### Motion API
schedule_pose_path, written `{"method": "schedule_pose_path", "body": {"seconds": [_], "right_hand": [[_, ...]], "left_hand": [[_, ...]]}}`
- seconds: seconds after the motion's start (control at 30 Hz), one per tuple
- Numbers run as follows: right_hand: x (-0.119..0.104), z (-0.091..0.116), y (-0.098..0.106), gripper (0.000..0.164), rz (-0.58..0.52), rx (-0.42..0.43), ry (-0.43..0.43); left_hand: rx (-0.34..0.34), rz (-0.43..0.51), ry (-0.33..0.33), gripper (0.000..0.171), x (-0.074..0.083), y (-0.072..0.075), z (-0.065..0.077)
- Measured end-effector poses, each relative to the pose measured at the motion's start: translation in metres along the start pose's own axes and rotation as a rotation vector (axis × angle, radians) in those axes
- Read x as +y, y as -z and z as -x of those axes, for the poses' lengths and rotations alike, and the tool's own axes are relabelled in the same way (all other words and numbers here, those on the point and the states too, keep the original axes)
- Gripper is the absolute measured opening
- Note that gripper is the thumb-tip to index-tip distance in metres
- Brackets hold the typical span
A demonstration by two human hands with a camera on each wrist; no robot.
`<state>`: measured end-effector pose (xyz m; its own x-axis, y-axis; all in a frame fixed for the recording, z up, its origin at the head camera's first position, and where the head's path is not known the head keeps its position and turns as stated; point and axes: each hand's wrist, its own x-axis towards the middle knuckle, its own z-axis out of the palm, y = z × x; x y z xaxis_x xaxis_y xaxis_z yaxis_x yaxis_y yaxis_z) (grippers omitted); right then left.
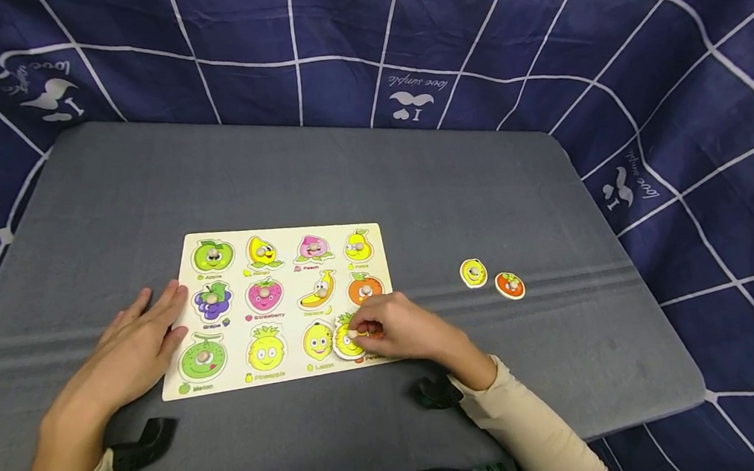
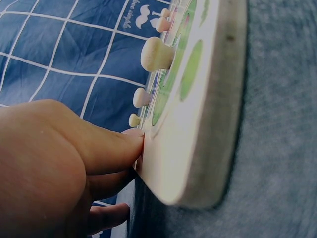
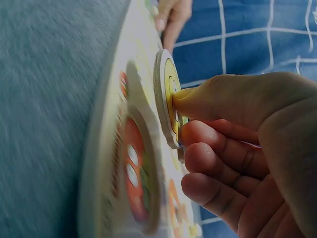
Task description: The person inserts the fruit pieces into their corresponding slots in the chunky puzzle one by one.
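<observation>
A wooden fruit puzzle board point(image 1: 237, 385) lies on the grey table. My right hand point(image 1: 395, 327) pinches a yellow pineapple puzzle piece point(image 1: 345, 341) over the board's near right corner. In the right wrist view, the piece point(image 3: 166, 99) stands tilted off the board, with thumb and fingers at its knob. Beside it shows the red persimmon picture point(image 3: 134, 168), partly hidden by my hand in the head view. The printed pineapple point(image 1: 266, 348) and lemon point(image 1: 319, 341) spots show no knobs. My left hand point(image 1: 125, 355) rests at the board's left edge, fingers extended, thumb touching the edge.
Two loose knobbed pieces lie right of the board: a round yellow one point(image 1: 473, 273) and a red-orange one point(image 1: 510, 286). Several knobbed fruit pieces, such as the melon point(image 1: 202, 360), sit in the board. A dark blue checked cloth point(image 1: 346, 36) hangs behind the table point(image 1: 318, 173).
</observation>
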<state>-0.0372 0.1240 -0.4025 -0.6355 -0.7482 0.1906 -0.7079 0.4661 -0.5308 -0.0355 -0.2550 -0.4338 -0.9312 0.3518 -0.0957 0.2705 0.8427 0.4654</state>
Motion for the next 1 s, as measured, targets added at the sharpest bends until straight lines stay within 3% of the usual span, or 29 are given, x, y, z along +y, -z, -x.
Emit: {"method": "schedule_pose_path", "body": {"seconds": [0.33, 1.0], "right_hand": [[-0.007, -0.011, -0.013, 0.004, -0.013, -0.053, 0.050], [-0.010, -0.041, -0.024, 0.004, -0.013, -0.073, 0.032]], "left_hand": [[0.005, 0.001, 0.001, 0.060, 0.000, -0.002, 0.000], [0.013, 0.014, -0.002, 0.061, -0.002, -0.003, -0.001]]}}
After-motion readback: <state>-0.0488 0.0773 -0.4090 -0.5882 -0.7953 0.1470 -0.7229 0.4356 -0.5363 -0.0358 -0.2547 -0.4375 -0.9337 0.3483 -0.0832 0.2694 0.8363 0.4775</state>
